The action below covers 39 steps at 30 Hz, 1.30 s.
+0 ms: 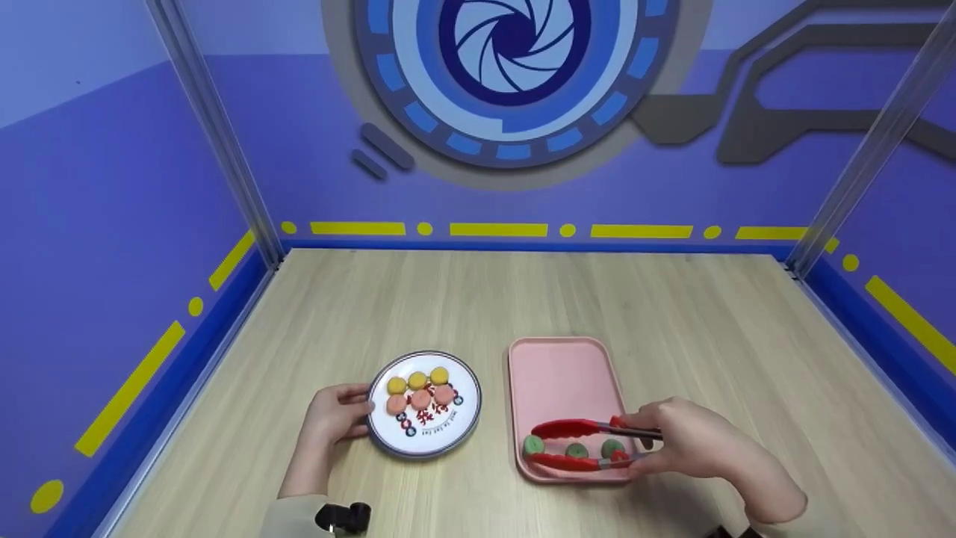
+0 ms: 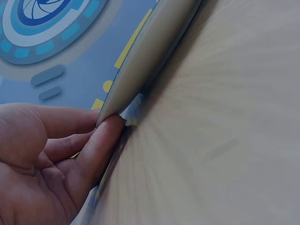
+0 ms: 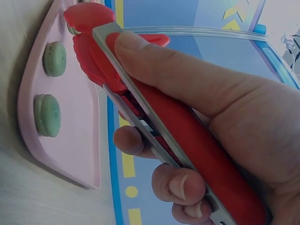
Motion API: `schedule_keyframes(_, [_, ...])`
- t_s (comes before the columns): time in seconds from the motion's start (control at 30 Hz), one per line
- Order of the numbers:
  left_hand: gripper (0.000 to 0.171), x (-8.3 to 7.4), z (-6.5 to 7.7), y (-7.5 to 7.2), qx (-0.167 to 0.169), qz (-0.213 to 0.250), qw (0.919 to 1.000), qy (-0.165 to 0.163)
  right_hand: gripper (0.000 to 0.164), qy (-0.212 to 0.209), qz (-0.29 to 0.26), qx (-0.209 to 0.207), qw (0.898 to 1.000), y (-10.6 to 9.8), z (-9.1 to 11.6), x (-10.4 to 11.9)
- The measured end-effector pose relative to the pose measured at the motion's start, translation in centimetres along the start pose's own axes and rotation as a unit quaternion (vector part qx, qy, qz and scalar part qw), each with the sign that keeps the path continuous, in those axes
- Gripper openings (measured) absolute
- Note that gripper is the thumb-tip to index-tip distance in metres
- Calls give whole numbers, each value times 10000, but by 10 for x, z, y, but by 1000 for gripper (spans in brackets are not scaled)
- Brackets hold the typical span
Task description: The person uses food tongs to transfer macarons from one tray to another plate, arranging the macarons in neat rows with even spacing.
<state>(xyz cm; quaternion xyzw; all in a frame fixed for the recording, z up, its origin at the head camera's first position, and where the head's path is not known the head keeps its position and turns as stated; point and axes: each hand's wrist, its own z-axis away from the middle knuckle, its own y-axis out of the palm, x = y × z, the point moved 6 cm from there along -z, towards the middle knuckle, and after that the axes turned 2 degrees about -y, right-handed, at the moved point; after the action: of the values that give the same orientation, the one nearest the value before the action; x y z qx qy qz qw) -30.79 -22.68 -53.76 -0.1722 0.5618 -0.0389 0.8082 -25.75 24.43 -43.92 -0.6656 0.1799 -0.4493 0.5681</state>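
Note:
My left hand (image 1: 334,415) pinches the left rim of a white plate (image 1: 455,433); in the left wrist view its thumb and fingers meet at the edge of the plate (image 2: 154,51). On that plate lie three yellow macarons (image 1: 417,381) above three pink macarons (image 1: 420,400). My right hand (image 1: 683,439) grips a pair of red-tipped tongs (image 1: 567,429) over a pink tray (image 1: 560,373). The tongs' arms stand apart, with their tips on either side of the leftmost green macaron (image 1: 533,445). Two more green macarons (image 3: 47,115) sit along the tray's near end.
Plate and tray stand side by side on a light wood table (image 1: 358,299). Purple-blue panels (image 1: 299,149) with yellow dashes enclose its back and sides, joined by metal corner posts (image 1: 224,134).

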Motion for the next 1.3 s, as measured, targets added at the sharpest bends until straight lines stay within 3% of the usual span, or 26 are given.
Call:
schedule_keyframes(0.37, [41,1,0,0,-32,23,10000,-13,56,70,-112,-11,9999,-6,-20,10])
schedule_keyframes(0.7, [41,0,0,0,31,3,9999,114,54,-465,-168,-106,9987,-2,-53,32])
schedule_keyframes(1.3, [41,-2,2,-1,57,142,9998,95,50,-883,-136,-83,9960,27,-122,78])
